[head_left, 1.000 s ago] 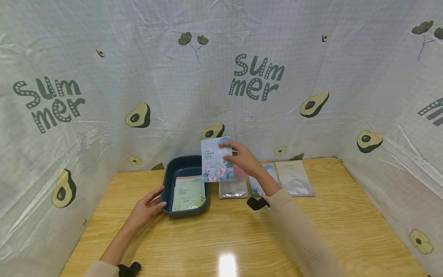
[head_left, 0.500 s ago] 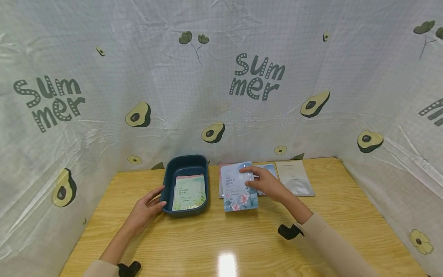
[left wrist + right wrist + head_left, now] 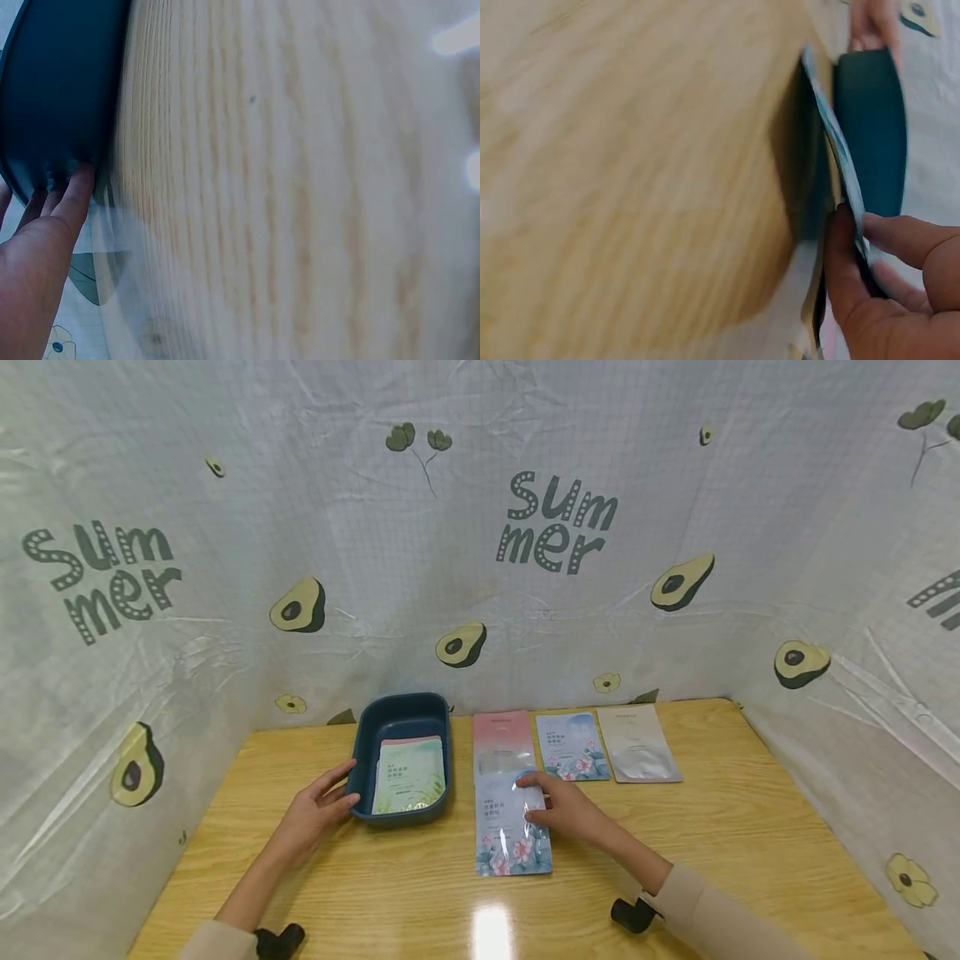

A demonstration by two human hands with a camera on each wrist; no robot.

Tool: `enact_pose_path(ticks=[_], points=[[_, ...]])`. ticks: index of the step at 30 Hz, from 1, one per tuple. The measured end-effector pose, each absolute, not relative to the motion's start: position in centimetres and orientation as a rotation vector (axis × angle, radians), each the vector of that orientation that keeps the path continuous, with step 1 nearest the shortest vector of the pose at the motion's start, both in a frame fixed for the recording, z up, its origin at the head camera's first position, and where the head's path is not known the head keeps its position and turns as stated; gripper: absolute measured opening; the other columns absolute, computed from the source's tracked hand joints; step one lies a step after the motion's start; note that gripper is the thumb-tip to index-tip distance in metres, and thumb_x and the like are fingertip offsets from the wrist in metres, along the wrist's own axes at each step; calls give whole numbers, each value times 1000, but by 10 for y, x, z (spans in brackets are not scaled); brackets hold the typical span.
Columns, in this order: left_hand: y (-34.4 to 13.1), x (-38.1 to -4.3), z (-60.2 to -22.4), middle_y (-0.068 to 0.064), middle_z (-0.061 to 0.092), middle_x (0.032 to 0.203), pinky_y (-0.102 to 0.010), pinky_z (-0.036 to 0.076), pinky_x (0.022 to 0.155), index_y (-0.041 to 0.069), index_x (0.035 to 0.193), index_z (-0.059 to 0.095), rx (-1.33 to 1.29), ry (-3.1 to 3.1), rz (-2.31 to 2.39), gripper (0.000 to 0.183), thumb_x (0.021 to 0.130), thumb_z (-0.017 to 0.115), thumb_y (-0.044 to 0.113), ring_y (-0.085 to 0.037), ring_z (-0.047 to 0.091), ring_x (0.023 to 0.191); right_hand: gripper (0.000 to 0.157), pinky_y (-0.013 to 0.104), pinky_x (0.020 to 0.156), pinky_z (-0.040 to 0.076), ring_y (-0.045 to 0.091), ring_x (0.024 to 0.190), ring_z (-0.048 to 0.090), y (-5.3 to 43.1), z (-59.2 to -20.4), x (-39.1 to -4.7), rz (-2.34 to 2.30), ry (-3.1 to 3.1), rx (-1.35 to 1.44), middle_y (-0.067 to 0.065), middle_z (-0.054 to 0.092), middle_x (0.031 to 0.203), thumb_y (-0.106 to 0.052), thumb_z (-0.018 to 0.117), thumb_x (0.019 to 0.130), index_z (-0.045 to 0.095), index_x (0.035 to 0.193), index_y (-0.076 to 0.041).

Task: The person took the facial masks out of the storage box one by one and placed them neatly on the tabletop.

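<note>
My right hand (image 3: 573, 810) pinches the right edge of a pale blue sheet mask packet (image 3: 510, 835) with pink flowers, between thumb and fingers. In the right wrist view the packet (image 3: 840, 146) appears edge-on and tilted off the table. It overlaps the lower part of a pink and silver packet (image 3: 502, 739). My left hand (image 3: 315, 814) rests its extended fingers against the left side of a dark blue bin (image 3: 405, 703); the left wrist view shows fingertips on the bin's wall (image 3: 60, 97). Inside the bin lies a green packet (image 3: 412, 777), with a pink edge showing beneath.
Right of the pink packet lie another blue flowered packet (image 3: 572, 747) and a cream and silver packet (image 3: 641, 745), in a row along the back of the wooden table (image 3: 405, 893). Behind them hangs a printed avocado curtain (image 3: 375, 610).
My right hand has brought the blue flowered packet from beside the bin's right rim, rightward and down, to the front of the pink packet. My left hand and the bin have stayed put.
</note>
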State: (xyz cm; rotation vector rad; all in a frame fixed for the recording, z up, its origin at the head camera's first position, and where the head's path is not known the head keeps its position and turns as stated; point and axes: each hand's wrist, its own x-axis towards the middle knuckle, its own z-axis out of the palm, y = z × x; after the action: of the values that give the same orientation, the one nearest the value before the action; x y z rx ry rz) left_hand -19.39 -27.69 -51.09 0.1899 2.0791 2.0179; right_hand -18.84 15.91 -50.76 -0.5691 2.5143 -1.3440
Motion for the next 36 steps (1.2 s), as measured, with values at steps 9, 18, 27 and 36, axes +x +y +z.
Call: enact_pose_path(ticks=[9, 18, 27, 36], points=[[-277, -194, -513, -26, 26, 161, -21, 52, 95, 2, 160, 25, 197, 2059, 2036, 68, 102, 61, 8, -4, 55, 125, 84, 39, 77, 56, 28, 99, 68, 151, -508, -180, -1192, 2647, -494, 21, 70, 114, -8, 80, 87, 30, 154, 0], [-276, -194, -512, -24, 25, 162, -20, 52, 96, 3, 160, 26, 193, 2079, 2020, 68, 102, 62, 10, -3, 54, 126, 71, 45, 89, 55, 25, 101, 65, 150, -507, -180, -1082, 2699, -583, 23, 68, 118, -10, 83, 85, 43, 143, 1], [-277, -195, -510, -24, 25, 162, -20, 52, 95, 2, 160, 26, 209, 2079, 2021, 68, 102, 62, 9, -2, 54, 125, 69, 49, 99, 51, 34, 111, 60, 140, -503, -177, -888, 2852, -476, 25, 57, 129, -6, 85, 82, 49, 140, 3], [-278, -195, -512, -24, 25, 162, -20, 52, 95, 1, 159, 26, 211, 2092, 2017, 68, 102, 62, 9, -1, 54, 124, 70, 48, 95, 52, 30, 102, 59, 131, -498, -175, -872, 2849, -493, 23, 57, 123, -7, 87, 79, 51, 138, 5]])
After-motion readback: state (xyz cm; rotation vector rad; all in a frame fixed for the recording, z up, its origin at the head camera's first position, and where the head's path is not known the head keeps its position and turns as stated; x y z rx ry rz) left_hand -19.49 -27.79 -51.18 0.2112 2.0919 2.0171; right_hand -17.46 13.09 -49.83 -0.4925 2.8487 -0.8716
